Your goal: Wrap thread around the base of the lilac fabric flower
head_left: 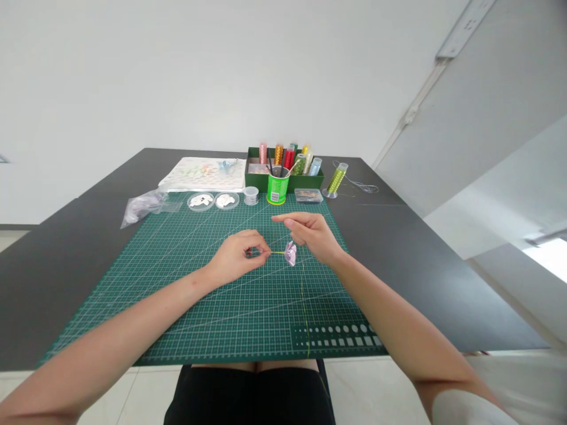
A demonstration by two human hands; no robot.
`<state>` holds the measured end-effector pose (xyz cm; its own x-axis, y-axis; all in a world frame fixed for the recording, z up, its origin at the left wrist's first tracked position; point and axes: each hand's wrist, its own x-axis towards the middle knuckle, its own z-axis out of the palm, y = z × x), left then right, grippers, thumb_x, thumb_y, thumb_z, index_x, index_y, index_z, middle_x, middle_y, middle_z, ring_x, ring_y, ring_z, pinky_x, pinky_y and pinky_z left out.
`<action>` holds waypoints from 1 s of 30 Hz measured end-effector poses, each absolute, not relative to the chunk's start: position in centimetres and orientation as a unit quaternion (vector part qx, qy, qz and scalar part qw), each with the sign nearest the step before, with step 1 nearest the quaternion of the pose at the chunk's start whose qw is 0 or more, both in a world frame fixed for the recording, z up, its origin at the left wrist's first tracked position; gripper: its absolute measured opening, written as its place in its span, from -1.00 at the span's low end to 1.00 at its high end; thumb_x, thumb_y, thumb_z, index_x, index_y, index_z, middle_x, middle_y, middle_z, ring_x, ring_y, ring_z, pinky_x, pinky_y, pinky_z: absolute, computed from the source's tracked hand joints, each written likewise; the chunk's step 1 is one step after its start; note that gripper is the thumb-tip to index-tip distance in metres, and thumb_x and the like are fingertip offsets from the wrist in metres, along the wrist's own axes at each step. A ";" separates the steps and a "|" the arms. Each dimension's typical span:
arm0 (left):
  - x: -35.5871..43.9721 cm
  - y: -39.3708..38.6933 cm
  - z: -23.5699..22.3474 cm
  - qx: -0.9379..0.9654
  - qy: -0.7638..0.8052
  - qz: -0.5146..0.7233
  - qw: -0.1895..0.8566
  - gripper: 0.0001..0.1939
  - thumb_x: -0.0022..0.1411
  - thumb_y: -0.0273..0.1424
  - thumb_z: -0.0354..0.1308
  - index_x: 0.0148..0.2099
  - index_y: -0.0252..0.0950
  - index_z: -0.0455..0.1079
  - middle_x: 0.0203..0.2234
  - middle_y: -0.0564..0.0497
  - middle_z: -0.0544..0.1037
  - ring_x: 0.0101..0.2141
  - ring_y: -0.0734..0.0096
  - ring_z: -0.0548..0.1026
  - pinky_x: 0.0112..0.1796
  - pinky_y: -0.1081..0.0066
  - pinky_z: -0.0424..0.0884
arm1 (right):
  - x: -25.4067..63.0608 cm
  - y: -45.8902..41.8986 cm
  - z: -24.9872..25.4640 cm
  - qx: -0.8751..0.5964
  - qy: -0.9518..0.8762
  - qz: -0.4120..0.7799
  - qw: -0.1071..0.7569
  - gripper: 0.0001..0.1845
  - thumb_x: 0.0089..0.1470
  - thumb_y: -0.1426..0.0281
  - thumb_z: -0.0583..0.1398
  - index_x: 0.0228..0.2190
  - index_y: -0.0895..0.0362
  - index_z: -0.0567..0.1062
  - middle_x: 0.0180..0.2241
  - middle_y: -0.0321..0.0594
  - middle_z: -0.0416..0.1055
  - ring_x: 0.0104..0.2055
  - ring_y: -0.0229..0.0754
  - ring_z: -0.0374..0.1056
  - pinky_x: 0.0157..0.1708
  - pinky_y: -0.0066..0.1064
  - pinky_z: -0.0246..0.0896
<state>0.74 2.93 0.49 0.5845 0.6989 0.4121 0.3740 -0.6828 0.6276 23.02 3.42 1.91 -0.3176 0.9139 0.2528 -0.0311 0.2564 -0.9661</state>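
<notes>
Centrally, we see a lilac flower (pixel 290 254) held out sideways on a thin yellow-green stem (pixel 277 252), its head turned toward the right of the frame. The bloom lies just to the right of the fingers of the left hand (pixel 239 255) and just below those of the right hand (pixel 313 233). We note that the left thumb and forefinger meet at their tips and pinch the stem, with a rounded gap behind them. In the other hand, the forefinger stretches toward the left of the frame, the thumb just beneath it; we cannot tell whether these fingers grip a strand. Below the flower, we trace a fine thread (pixel 303 289) down the green cutting mat (pixel 248 319), which lies on the dark tabletop (pixel 425 265). At upper centre, we find a green can (pixel 277 190) before a box (pixel 256 182) of coloured spools (pixel 289 158).
</notes>
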 end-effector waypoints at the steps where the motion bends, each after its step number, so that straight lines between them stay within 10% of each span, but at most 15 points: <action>1: 0.8 2.8 0.6 0.856 0.311 0.332 0.245 -0.87 0.26 -0.46 0.20 -0.36 -0.25 0.52 -0.46 0.06 0.57 -0.39 0.42 0.47 -0.35 0.45 0.36 | 23.0 3.4 1.9 -0.340 -0.636 0.509 0.470 -0.58 0.20 0.14 0.26 -0.10 0.19 0.66 -0.68 -0.54 -0.08 -0.64 -0.40 -0.20 -0.62 -0.44 -0.31; 18: 0.4 1.0 2.3 0.828 0.299 0.411 0.237 -0.86 0.26 -0.44 0.22 -0.37 -0.26 0.52 -0.47 0.04 0.56 -0.44 0.47 0.44 -0.39 0.47 0.36 | 24.1 4.7 0.6 -0.330 -0.696 0.555 0.313 -0.53 0.29 0.16 0.18 0.09 0.19 0.56 -0.67 -0.52 0.01 -0.62 -0.38 -0.14 -0.63 -0.51 -0.22; 30: -0.2 1.7 2.5 0.838 0.302 0.369 0.264 -0.87 0.24 -0.45 0.22 -0.39 -0.27 0.50 -0.48 0.07 0.54 -0.44 0.48 0.44 -0.39 0.48 0.35 | 24.4 4.2 1.5 -0.286 -0.699 0.550 0.357 -0.48 0.32 0.16 0.17 0.22 0.11 0.45 -0.65 -0.55 -0.14 -0.61 -0.35 -0.23 -0.61 -0.48 -0.25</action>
